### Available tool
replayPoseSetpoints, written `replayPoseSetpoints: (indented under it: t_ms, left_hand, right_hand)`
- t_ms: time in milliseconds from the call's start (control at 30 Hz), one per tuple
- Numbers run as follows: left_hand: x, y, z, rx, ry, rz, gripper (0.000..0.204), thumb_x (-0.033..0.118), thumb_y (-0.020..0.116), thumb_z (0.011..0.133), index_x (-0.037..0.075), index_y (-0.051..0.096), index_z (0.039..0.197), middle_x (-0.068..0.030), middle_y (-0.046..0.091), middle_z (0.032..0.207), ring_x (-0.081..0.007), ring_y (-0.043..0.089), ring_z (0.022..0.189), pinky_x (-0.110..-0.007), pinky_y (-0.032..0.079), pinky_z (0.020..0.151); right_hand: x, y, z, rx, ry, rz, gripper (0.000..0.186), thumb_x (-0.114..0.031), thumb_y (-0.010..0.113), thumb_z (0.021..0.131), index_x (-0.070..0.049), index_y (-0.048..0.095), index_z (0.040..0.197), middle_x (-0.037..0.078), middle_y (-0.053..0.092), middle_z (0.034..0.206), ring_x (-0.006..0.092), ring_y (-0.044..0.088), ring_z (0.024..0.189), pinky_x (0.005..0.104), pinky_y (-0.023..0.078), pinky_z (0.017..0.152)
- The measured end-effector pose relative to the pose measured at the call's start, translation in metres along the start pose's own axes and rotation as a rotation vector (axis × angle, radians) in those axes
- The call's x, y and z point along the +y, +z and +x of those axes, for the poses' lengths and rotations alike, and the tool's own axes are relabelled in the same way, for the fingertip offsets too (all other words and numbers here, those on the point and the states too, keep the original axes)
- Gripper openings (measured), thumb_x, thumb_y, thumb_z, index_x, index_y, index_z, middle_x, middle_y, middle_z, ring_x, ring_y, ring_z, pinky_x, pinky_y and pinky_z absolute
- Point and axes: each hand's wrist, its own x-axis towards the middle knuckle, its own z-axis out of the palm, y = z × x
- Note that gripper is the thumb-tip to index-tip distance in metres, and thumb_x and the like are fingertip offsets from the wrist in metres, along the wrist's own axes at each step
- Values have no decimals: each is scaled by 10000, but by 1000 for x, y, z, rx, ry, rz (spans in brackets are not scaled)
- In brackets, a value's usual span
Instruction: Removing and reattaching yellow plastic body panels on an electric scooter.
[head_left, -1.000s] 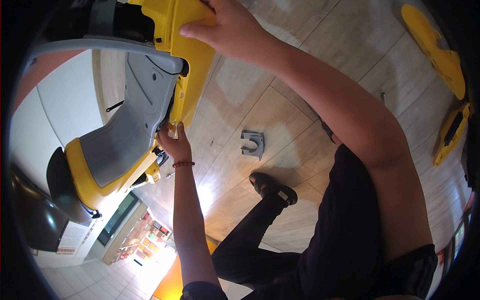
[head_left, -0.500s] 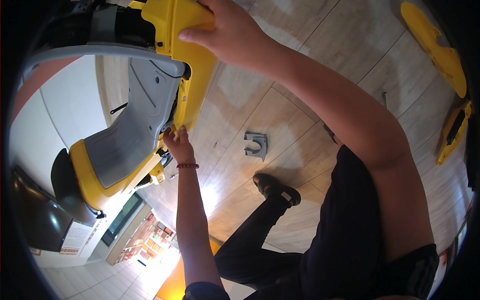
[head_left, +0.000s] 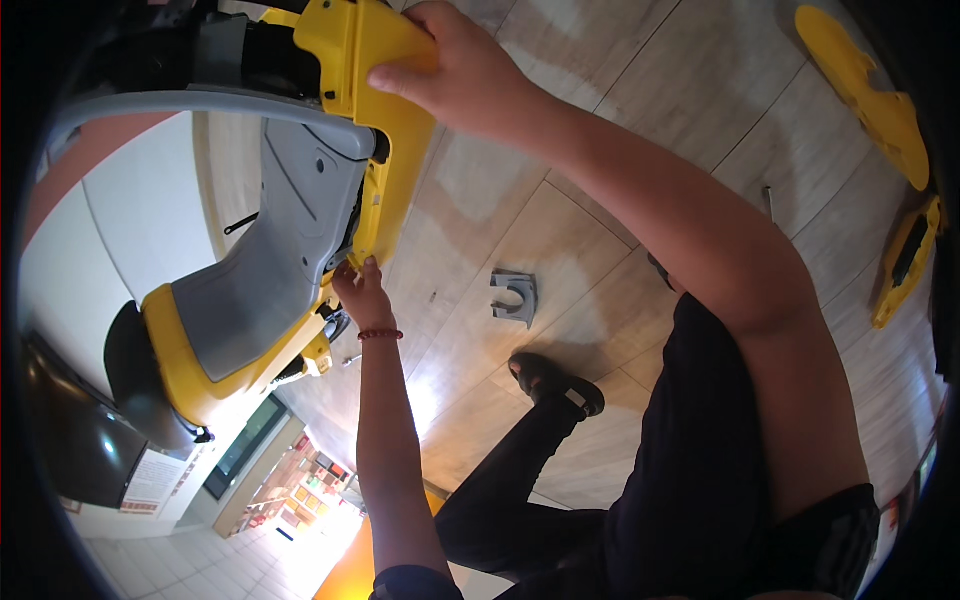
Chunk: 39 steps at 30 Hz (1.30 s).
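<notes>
A yellow scooter with a grey footboard [head_left: 260,290] fills the left side. My right hand [head_left: 455,65] is closed around the outer edge of its long yellow side panel [head_left: 400,170], thumb on the near face, remaining fingers hidden behind. At the panel's lower end, beside the grey footboard, my left hand [head_left: 365,297] has its fingers bent up against the body; a red bead bracelet [head_left: 381,334] rings that wrist. Whether the left fingertips hold a small part is hidden.
On the wood-look floor lies a grey U-shaped plastic piece [head_left: 514,297] near my shoe [head_left: 545,378]. Two yellow panels [head_left: 870,100] rest at the far right, with a small metal tool [head_left: 769,203] nearby. Another metal tool [head_left: 352,360] lies below my left hand.
The view has shifted slightly, moving the scooter a little rightward in the picture. Both hands stay at the same places on the yellow panel, with the left fingers slightly more curled in.
</notes>
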Motion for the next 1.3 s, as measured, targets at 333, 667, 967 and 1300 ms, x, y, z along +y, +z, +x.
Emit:
replayPoseSetpoints:
  t_ms: [333,667,967,1300]
  left_hand:
    - [8,-3,-2,-20,-35,-10,452,124,601,856,-19,348,1203,-142,447,1186,-213,551,967,-285,495,773]
    - [5,-4,1,4,1,15,421,112,598,855,-24,369,1182,-143,491,1158,-200,569,938,-263,498,726]
    - [6,-1,-4,-14,25,23,442,87,598,844,-29,358,1197,-159,481,1147,-198,566,929,-258,494,739]
    - [-18,9,8,26,-5,-85,438,24,647,776,-53,423,1145,-138,523,1051,-175,570,854,-250,495,676]
  right_hand:
    - [15,8,4,148,-110,-211,472,-297,715,749,41,538,1026,188,553,960,263,607,835,330,500,755]
    - [1,0,5,41,25,-74,447,-301,730,732,34,559,973,195,610,872,251,642,759,290,512,687]
    - [-31,-29,9,-202,248,10,430,-199,637,835,47,428,1118,219,530,1059,281,556,987,322,439,842]
    - [-1,-21,10,-137,101,10,367,-137,608,857,6,425,1142,141,560,1059,233,563,981,293,437,861]
